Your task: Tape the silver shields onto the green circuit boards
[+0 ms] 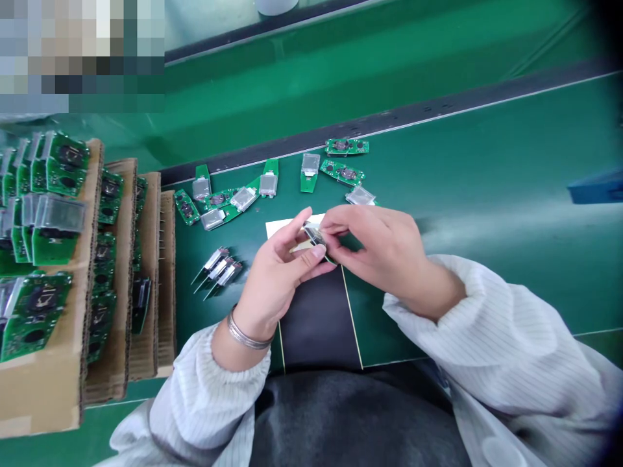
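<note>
My left hand [282, 259] grips a small circuit board [317, 239] by its edges, tilted, between thumb and fingers. At the board's right side, my right hand [374, 243] has thumb and fingertips pinched together against it; what the pinch holds, if anything, is hidden. Beneath both hands lie a white sheet [275, 228] and a black mat [318, 318] with pale edges. Left of my left hand, several boards with screens stand on edge in a small cluster [218, 267].
Several loose green circuit boards [268, 178], some with clear-covered screens, lie along the back of the green table [487, 194]. Cardboard racks [92, 259] packed with boards stand at the left. A blue object [596, 188] shows at the right edge. A dark rail [418, 110] borders the back.
</note>
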A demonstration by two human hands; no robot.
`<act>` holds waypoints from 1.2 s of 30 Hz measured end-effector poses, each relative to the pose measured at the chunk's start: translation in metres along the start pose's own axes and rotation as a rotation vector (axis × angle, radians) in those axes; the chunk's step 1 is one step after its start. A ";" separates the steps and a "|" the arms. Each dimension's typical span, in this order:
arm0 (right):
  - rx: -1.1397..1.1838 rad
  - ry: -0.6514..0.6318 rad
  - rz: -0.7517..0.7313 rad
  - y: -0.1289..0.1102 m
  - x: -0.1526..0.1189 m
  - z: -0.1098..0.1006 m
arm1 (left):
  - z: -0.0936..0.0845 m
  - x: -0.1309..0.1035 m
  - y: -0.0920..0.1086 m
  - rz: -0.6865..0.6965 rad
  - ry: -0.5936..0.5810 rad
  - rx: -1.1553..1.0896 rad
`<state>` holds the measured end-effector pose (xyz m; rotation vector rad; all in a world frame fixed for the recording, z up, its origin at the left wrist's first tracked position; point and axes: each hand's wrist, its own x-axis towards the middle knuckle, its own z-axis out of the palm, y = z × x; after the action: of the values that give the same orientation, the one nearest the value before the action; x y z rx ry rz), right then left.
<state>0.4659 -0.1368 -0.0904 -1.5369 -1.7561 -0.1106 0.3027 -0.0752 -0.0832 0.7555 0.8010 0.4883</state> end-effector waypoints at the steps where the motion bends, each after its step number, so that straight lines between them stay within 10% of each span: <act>1: 0.055 0.014 0.051 0.000 0.000 0.000 | 0.000 0.000 0.001 -0.014 -0.009 -0.011; 7: 0.485 0.035 0.282 0.004 0.001 -0.005 | -0.001 -0.001 0.005 -0.030 -0.034 -0.098; 22: 0.076 -0.062 0.159 -0.002 -0.002 -0.007 | 0.000 0.001 -0.004 0.163 -0.020 0.008; 36: 0.179 0.029 0.238 -0.008 -0.001 -0.005 | 0.004 -0.003 -0.015 0.246 0.017 0.165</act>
<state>0.4613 -0.1426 -0.0845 -1.5902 -1.5045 0.1394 0.3061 -0.0883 -0.0912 1.0113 0.7749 0.6548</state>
